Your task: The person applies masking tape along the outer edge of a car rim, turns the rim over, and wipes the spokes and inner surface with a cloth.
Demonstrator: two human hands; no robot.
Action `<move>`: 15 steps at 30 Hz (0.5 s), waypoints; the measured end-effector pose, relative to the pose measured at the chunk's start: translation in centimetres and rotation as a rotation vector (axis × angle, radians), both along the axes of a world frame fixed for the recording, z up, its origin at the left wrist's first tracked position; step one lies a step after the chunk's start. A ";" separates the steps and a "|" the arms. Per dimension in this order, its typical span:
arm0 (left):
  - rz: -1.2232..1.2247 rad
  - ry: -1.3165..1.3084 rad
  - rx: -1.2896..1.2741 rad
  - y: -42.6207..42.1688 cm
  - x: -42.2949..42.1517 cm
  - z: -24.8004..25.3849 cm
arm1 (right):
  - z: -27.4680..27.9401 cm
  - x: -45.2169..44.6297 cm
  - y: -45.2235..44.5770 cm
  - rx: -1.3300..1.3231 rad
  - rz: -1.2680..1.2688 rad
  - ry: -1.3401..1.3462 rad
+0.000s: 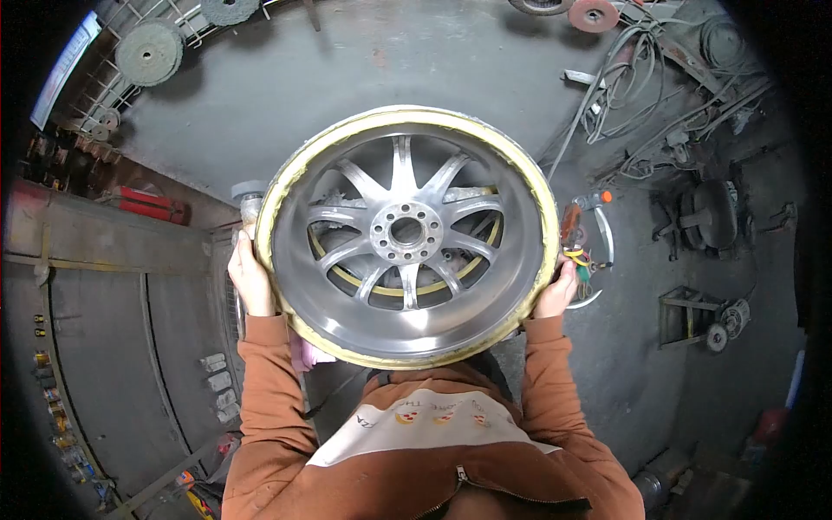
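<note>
A silver multi-spoke wheel rim (403, 328), its outer edge ringed with yellowish tape or coating, is held up in front of my body with its open side facing me. My left hand (250, 276) grips the rim's left edge, fingers pointing up along it. On the right edge my right hand (556, 291) is closed round the rim, partly behind it. Through the spokes, another yellow-edged round part shows behind.
Grey discs (149, 52) sit on a rack at the upper left. Hoses and cables (626, 82) hang at the upper right. A red box (143, 204) lies left. An orange-capped tool (572, 224) is just right of the rim. A wheeled metal frame (689, 317) stands farther right.
</note>
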State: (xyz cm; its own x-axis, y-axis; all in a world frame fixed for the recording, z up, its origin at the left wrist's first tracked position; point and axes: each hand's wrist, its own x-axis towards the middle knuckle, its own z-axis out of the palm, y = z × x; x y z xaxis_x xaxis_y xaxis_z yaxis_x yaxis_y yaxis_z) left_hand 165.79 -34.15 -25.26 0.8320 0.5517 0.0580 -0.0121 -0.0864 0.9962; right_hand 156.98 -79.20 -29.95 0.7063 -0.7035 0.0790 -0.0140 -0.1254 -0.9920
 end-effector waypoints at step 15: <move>0.082 0.364 0.701 1.4 -15.5 -9.0 | -18.2 -27.0 -9.8 -0.041 0.084 1.562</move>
